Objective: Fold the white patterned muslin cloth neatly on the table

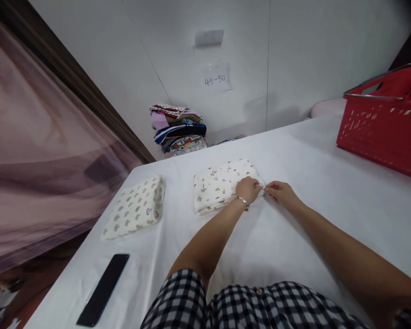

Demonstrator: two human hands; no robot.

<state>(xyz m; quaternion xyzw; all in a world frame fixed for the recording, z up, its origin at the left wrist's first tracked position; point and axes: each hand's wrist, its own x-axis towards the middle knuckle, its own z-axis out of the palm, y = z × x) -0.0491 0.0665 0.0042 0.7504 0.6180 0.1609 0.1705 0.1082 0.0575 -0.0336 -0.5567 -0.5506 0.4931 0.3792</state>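
A folded white cloth with small plant-like prints [219,183] lies flat on the white-covered table [294,155]. My left hand [248,188] is at its right part, fingers closed on the cloth near the right corner. My right hand [280,191] is just beyond that corner, with thumb and fingers pinched on the cloth's edge. The two hands' fingertips are close together. Further left lies a second folded white cloth with grey mushroom-like prints [133,208], touched by neither hand.
A black phone-like slab [103,290] lies at the table's front left. On the right stands a red plastic basket [383,128]. Stacked folded clothes [180,128] are beyond the far edge, by the wall. A pink curtain [37,151] hangs at the left.
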